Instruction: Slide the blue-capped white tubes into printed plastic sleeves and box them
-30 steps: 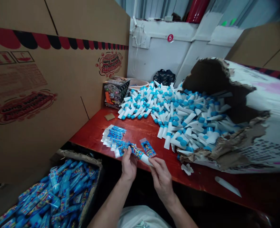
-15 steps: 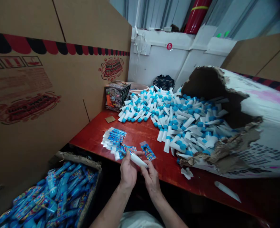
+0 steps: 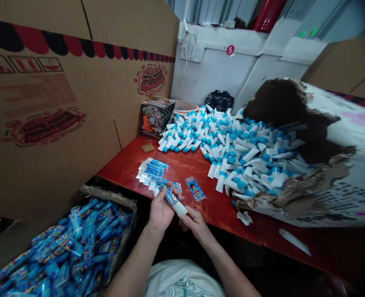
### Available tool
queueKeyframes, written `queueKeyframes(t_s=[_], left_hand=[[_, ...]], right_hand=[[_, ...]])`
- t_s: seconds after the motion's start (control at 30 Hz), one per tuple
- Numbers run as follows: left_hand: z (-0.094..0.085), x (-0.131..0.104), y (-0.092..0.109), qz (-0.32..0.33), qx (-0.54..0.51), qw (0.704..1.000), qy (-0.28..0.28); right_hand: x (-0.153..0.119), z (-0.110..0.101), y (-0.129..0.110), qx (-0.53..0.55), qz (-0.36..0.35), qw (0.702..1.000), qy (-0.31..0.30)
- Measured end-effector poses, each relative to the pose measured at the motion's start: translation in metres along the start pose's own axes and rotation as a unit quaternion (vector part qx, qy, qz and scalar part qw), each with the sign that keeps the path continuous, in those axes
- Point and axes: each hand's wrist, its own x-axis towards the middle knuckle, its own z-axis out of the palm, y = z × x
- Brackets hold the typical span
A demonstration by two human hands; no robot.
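Note:
A squeeze tube (image 3: 176, 203) spans both my hands at the table's front edge, a blue printed sleeve covering part of it and its white end still showing. My left hand (image 3: 161, 209) is closed around the sleeved part. At the white end, the fingers of my right hand (image 3: 196, 222) pinch the tube. Just beyond my hands lies a fanned stack of printed sleeves (image 3: 153, 170), and one loose sleeve (image 3: 196, 189) rests to its right. Plain white tubes with blue caps (image 3: 225, 140) are heaped farther back.
A torn white carton (image 3: 333, 165) lies on its side at the right, tubes spilling from it. At lower left stands a box of sleeved tubes (image 3: 77, 243). A single white tube (image 3: 294, 242) and a paper scrap (image 3: 244, 218) lie near the front edge. Tall cardboard (image 3: 102, 95) walls the left.
The tube was mostly bare white; the printed sleeve now covers much of it. My hands have shifted slightly, and the camera view has tilted a little downward.

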Motion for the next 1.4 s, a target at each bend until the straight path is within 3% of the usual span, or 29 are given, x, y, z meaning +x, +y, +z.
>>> queueKeyframes(t_s=[0.1, 0.27, 0.43, 0.57, 0.63, 0.67, 0.73, 0.8, 0.87, 0.9, 0.93, 0.97, 1.0, 1.07, 1.13, 1.2, 1.3, 1.4], left_hand=[[0.002, -0.005, 0.004, -0.020, -0.037, 0.999, 0.011], [0.005, -0.019, -0.012, -0.049, -0.049, 0.996, 0.058], [0.004, -0.026, -0.020, -0.020, -0.022, 0.998, 0.048], [-0.011, -0.029, -0.008, 0.028, 0.033, 0.998, 0.054], [-0.027, -0.034, 0.010, 0.089, 0.097, 0.987, 0.089], [-0.038, -0.037, 0.021, 0.128, 0.136, 0.975, 0.119], [-0.062, -0.046, 0.048, 0.200, 0.234, 0.930, 0.202], [-0.085, -0.057, 0.074, 0.266, 0.380, 0.830, 0.309], [-0.100, -0.066, 0.091, 0.299, 0.517, 0.707, 0.379], [-0.103, -0.069, 0.094, 0.312, 0.554, 0.670, 0.384], [-0.103, -0.071, 0.092, 0.324, 0.572, 0.653, 0.375], [-0.100, -0.071, 0.087, 0.332, 0.574, 0.660, 0.354], [-0.095, -0.070, 0.078, 0.329, 0.564, 0.685, 0.322], [-0.081, -0.063, 0.052, 0.290, 0.525, 0.761, 0.247], [-0.063, -0.054, 0.022, 0.207, 0.468, 0.842, 0.172], [-0.045, -0.044, -0.005, 0.100, 0.405, 0.902, 0.110], [-0.024, -0.029, -0.035, -0.026, 0.297, 0.953, 0.050], [-0.013, -0.016, -0.052, -0.048, 0.242, 0.968, 0.039]], right_hand=[[-0.006, 0.001, 0.004, 0.047, -0.015, 0.999, -0.013], [-0.008, 0.010, 0.006, 0.041, -0.009, 0.998, 0.036], [-0.007, 0.027, -0.001, -0.007, -0.004, 0.997, 0.076], [-0.004, 0.024, -0.012, -0.136, -0.050, 0.989, 0.040], [0.001, 0.009, -0.017, -0.270, -0.092, 0.955, 0.083], [0.005, -0.002, -0.018, -0.348, -0.108, 0.923, 0.126], [0.016, -0.023, -0.016, -0.491, -0.108, 0.839, 0.209], [0.026, -0.041, -0.008, -0.593, -0.076, 0.765, 0.238], [0.034, -0.050, 0.002, -0.652, -0.061, 0.722, 0.226], [0.036, -0.052, 0.007, -0.666, -0.066, 0.711, 0.217], [0.038, -0.052, 0.011, -0.673, -0.074, 0.705, 0.211], [0.038, -0.052, 0.014, -0.675, -0.085, 0.703, 0.210], [0.038, -0.052, 0.015, -0.673, -0.095, 0.704, 0.208], [0.035, -0.051, 0.015, -0.663, -0.116, 0.711, 0.204], [0.029, -0.051, 0.012, -0.640, -0.146, 0.726, 0.202], [0.020, -0.049, 0.009, -0.608, -0.185, 0.744, 0.208], [0.001, -0.040, 0.005, -0.568, -0.245, 0.759, 0.202], [-0.018, -0.031, 0.004, -0.525, -0.269, 0.787, 0.179]])
